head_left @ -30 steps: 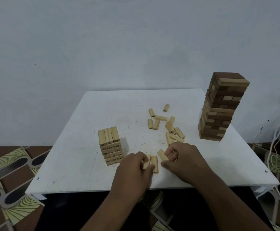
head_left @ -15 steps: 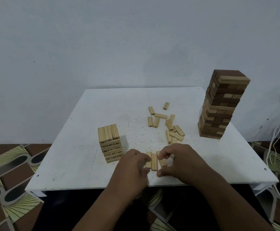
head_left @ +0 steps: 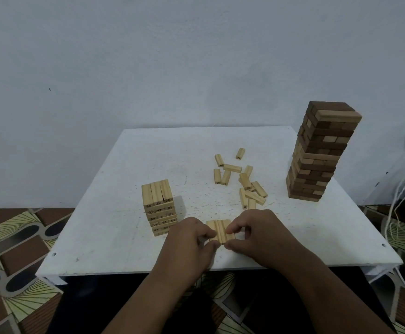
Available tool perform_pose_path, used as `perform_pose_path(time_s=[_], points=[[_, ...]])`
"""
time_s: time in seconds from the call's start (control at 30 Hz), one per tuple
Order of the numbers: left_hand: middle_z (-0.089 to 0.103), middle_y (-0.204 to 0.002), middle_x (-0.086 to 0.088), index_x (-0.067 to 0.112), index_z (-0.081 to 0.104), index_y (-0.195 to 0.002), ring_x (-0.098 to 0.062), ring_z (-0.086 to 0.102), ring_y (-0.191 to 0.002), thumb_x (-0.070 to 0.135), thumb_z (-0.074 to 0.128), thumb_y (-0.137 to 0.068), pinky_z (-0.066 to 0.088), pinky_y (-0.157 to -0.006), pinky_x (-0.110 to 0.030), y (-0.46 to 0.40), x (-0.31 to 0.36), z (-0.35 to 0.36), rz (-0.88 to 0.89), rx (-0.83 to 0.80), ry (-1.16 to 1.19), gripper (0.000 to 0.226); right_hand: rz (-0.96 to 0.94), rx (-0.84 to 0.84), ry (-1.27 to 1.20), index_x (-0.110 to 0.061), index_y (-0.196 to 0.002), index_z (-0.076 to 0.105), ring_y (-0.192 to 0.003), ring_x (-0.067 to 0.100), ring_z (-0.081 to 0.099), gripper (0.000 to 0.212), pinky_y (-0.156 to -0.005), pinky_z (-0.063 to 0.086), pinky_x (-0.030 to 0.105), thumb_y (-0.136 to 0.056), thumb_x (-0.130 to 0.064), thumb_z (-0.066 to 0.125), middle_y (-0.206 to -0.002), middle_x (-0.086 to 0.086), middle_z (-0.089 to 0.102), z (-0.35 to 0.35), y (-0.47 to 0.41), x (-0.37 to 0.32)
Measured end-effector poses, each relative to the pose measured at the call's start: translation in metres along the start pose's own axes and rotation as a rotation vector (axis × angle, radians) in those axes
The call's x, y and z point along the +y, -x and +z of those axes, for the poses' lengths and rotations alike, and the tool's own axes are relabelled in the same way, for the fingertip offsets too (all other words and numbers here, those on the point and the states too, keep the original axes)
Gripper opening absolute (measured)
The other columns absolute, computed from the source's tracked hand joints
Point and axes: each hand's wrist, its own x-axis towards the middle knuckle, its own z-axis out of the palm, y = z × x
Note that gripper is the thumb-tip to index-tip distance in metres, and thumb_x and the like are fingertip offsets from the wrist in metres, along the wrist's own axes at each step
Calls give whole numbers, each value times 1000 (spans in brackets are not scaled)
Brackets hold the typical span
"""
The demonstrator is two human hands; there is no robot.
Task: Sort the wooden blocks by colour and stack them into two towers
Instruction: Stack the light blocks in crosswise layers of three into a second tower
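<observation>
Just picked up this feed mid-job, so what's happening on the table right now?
A person is sorting wooden blocks. Both hands, left and right, pinch a row of three light blocks lying side by side at the near edge of the white table. A short light tower stands to the left. More loose light blocks lie scattered mid-table. The tall tower on the right is mixed, dark and light, so the sorting is unfinished.

The third light block now lies flush in the row of three blocks [head_left: 220, 230] between both hands.
</observation>
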Motion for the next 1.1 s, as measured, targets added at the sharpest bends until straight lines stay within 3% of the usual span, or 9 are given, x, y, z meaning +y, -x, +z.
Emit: perform_pose_path(time_s=[0.47,0.67,0.73,0.93,1.0,1.03,1.1], points=[[63,-89,13,29,78,-97,0,58,-82,32,76,-83,46,-70,-13,1,4,-2,0,-30,-18,15,18,-3,-23,-30,-101,77,-80,-1,57,28,-72,43,12,-75,-38,83,-95,-15,67,2,-2,1],[68,-98,12,22,77,-100,0,61,-92,4,60,-91,41,-76,-1,0,0,-1,-20,-25,6,27,24,10,-10,-32,-100,76,-72,-6,52,27,-70,38,11,-74,-35,83,-95,-16,65,4,-3,3],[68,-99,11,21,77,-100,-1,61,-92,4,60,-91,40,-75,0,-1,0,0,-31,-19,-3,26,22,9,-6,-31,-101,76,-71,-6,51,28,-70,38,10,-75,-35,83,-96,-16,65,5,-4,4],[55,-108,15,20,77,-87,2,54,-98,-3,62,-86,44,-78,-6,0,-5,7,18,-18,-27,27,16,-1,-5,-31,-104,75,-71,-5,50,30,-70,37,11,-75,-34,83,-95,-15,64,4,-5,3],[58,-109,16,19,77,-84,1,55,-100,-3,65,-82,50,-82,-16,0,-5,6,34,-20,-15,25,13,-8,-10,-29,-105,75,-71,-4,51,33,-68,37,11,-74,-34,84,-90,-18,60,3,-5,1],[62,-104,16,19,76,-82,2,58,-95,-2,68,-80,52,-78,-19,0,-4,6,59,-25,-13,23,9,-15,-15,-29,-105,75,-71,-2,52,35,-67,36,11,-72,-35,85,-86,-19,58,2,-4,1],[65,-88,16,21,73,-80,3,57,-81,3,75,-76,44,-66,-12,0,-1,3,77,-41,-14,19,-4,-28,-36,-28,-103,75,-68,0,54,41,-63,37,11,-65,-39,89,-78,-20,54,2,-3,0]])
